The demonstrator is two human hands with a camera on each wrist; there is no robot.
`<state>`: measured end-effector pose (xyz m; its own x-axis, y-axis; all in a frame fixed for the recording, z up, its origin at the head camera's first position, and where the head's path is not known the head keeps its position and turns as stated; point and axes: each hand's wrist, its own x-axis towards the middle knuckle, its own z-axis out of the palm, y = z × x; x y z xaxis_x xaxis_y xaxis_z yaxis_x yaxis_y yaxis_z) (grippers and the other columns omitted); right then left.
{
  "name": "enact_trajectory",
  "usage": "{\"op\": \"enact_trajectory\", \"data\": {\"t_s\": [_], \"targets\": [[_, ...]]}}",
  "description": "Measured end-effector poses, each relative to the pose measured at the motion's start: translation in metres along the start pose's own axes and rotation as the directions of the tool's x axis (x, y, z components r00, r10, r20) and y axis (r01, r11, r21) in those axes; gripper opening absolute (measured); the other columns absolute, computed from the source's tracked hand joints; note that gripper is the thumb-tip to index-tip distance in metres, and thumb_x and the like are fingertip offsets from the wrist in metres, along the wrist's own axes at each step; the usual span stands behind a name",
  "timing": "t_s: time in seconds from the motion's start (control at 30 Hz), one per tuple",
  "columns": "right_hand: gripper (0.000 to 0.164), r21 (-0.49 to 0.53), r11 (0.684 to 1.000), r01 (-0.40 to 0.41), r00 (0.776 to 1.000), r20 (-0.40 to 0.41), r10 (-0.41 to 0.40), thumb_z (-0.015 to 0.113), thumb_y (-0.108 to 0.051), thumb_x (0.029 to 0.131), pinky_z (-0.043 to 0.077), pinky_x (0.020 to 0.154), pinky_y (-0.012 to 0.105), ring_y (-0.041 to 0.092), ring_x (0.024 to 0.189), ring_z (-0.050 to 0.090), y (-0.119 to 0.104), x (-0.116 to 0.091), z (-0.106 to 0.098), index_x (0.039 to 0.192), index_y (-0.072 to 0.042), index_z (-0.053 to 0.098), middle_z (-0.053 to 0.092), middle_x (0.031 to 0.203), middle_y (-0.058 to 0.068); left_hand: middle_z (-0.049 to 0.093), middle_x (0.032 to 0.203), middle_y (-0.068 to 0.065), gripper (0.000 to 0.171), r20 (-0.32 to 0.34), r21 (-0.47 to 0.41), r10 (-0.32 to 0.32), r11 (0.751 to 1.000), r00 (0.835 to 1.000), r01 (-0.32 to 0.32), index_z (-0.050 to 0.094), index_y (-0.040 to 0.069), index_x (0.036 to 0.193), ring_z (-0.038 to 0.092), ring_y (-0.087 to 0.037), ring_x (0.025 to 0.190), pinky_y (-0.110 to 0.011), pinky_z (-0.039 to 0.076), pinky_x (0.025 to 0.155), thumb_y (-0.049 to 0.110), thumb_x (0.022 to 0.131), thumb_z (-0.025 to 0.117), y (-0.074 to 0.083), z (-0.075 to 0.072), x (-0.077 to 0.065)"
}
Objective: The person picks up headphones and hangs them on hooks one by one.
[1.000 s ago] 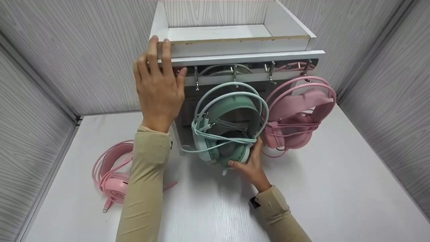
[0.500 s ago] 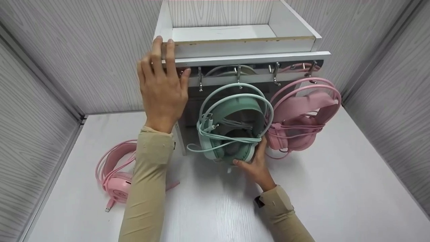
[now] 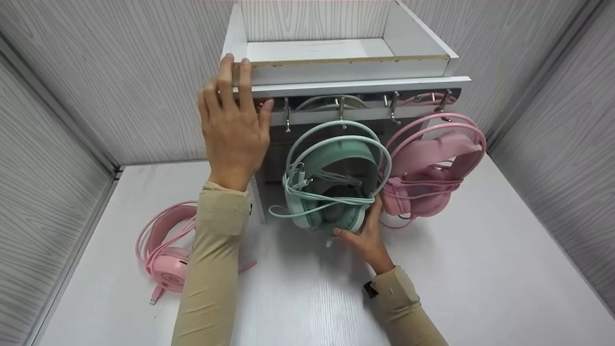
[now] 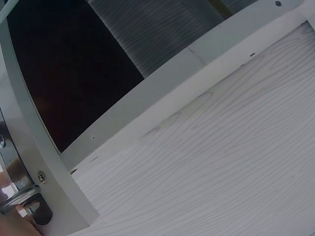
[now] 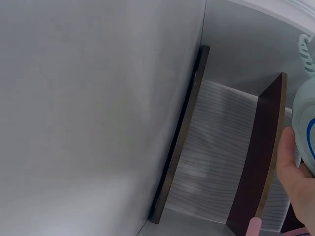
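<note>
A mint-green headset with its cord wound round it is upright in front of a white rack. My right hand holds it low by the right ear cup, thumb in front. The top of its double headband overlaps the lower end of a metal hook. In the right wrist view, fingers touch the pale ear cup at the right edge. My left hand rests on the rack's left front corner, fingers extended up to the rim and thumb beside the hook rail.
A pink headset hangs at the rack's right end, close to the green one. Another pink headset lies on the white table, partly behind the left sleeve. Below the rack, the right wrist view shows brown boards.
The head view has shifted slightly. Both hands and the green headset keep nearly the same place against the rack.
</note>
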<state>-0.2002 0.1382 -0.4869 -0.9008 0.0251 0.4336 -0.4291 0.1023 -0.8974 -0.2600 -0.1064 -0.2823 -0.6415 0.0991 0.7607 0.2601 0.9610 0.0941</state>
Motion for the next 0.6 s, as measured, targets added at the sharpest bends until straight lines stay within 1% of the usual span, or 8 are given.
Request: {"op": "enact_trajectory", "data": {"t_s": [0.13,0.27,0.37,0.5,0.6], "targets": [[0.122,-0.017,1.0,-0.012,1.0,0.002,0.012,0.084,-0.011,0.071,0.008,0.119,0.049,0.033,0.151,0.003,0.0013,0.002,-0.0025,0.157,0.004,0.0,-0.001,0.163,0.025,0.03,0.159,-0.022,0.064,-0.004,-0.002,-0.002,1.0,1.0,0.002,0.03,0.003,0.157,0.035,-0.042,0.131,-0.05,0.022,0.116,0.045,0.109,0.031,0.0005,0.001,-0.0002],[0.119,-0.011,0.997,-0.074,0.997,0.009,0.075,0.083,-0.011,0.071,0.009,0.119,0.049,0.034,0.148,0.011,0.0015,0.0033,-0.0045,0.157,0.006,0.003,0.008,0.162,0.027,0.03,0.158,-0.022,0.063,-0.006,-0.006,0.002,1.0,1.0,-0.002,0.03,0.003,0.156,0.035,-0.042,0.131,-0.05,0.022,0.116,0.044,0.109,0.034,0.0011,0.002,0.0006],[0.116,0.001,0.994,-0.111,0.994,0.022,0.111,0.081,-0.01,0.072,0.008,0.119,0.05,0.034,0.148,0.014,0.0022,0.0035,-0.0062,0.158,0.006,0.004,0.012,0.162,0.027,0.03,0.158,-0.022,0.063,-0.008,-0.007,0.004,1.0,1.0,-0.004,0.03,0.002,0.156,0.036,-0.042,0.131,-0.049,0.023,0.116,0.043,0.109,0.036,0.0012,0.0025,0.0014],[0.113,0.031,0.993,-0.112,0.993,0.037,0.11,0.079,-0.006,0.074,0.008,0.12,0.049,0.033,0.15,0.012,0.0046,0.0051,-0.0084,0.158,0.006,0.005,0.01,0.164,0.025,0.03,0.158,-0.022,0.063,-0.014,-0.011,0.006,1.0,1.0,-0.006,0.03,0.002,0.156,0.036,-0.042,0.13,-0.049,0.024,0.116,0.044,0.109,0.034,0.0007,0.0029,0.002],[0.111,0.024,0.994,-0.111,0.993,0.036,0.11,0.079,-0.006,0.075,0.009,0.12,0.048,0.032,0.15,0.011,0.005,0.0055,-0.0093,0.159,0.005,0.006,0.01,0.164,0.025,0.031,0.158,-0.022,0.063,-0.016,-0.016,0.003,1.0,1.0,-0.003,0.031,0.003,0.156,0.036,-0.041,0.131,-0.049,0.024,0.116,0.045,0.109,0.032,0.0007,0.0033,0.0018]]}}
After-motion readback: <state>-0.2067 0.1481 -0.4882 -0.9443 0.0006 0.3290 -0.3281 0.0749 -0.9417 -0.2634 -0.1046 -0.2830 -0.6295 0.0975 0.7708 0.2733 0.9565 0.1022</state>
